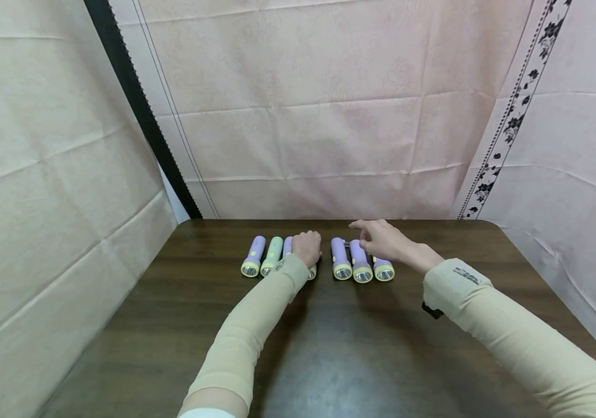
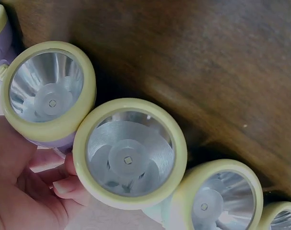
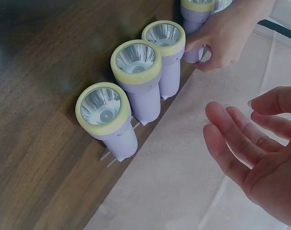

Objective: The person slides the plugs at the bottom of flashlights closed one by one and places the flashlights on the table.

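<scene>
My left hand grips a purple flashlight with a yellow rim, fingers and thumb about its body. In the left wrist view the lens of that flashlight faces the camera, and a neighbouring flashlight touches it. Left of the hand lie a green flashlight and two purple ones, an outer and an inner. My right hand hovers over three purple flashlights, a left, a middle and a right. Its fingers are loosely bent, holding nothing.
The flashlights lie in a row near the far edge of a dark wooden table, lenses toward me. Metal prongs stick out at the tail of one flashlight. Pale cloth hangs behind the table and along both sides.
</scene>
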`<action>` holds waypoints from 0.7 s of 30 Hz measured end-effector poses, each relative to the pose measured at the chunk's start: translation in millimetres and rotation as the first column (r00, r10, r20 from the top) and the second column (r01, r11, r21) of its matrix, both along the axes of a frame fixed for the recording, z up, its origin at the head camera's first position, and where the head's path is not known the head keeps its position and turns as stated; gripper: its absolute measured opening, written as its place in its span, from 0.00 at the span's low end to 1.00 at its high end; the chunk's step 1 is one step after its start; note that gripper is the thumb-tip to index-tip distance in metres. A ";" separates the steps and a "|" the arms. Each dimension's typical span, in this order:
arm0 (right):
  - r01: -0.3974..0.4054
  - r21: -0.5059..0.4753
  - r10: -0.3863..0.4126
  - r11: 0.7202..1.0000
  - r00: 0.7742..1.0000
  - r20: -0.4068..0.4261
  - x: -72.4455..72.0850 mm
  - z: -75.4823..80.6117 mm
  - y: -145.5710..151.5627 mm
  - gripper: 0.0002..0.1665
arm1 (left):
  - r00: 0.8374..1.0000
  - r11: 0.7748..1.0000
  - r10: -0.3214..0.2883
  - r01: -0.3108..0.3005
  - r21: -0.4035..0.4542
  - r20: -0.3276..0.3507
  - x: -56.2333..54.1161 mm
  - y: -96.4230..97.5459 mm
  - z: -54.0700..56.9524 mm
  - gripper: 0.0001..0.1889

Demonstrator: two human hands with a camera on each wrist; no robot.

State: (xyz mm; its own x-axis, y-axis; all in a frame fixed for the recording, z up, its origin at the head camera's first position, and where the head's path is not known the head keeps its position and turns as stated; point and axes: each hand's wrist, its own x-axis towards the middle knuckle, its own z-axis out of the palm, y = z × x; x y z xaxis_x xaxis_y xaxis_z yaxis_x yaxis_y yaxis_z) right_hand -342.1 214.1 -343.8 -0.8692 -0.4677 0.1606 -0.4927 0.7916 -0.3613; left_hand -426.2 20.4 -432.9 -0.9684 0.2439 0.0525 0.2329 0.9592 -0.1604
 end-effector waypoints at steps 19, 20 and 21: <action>0.006 -0.006 -0.006 1.000 1.000 0.011 0.6 4.8 9.7 0.26 | 0.998 0.998 -0.014 0.018 0.065 -0.064 -2.2 6.3 7.0 0.20; 0.009 -0.008 -0.009 1.000 1.000 0.010 1.0 5.2 10.3 0.26 | 0.996 0.996 -0.029 0.035 0.079 -0.086 -1.5 8.0 8.3 0.20; 0.012 -0.011 -0.012 1.000 1.000 0.011 1.4 5.7 10.9 0.26 | 0.994 0.994 -0.044 0.054 0.100 -0.098 -0.5 10.0 9.8 0.19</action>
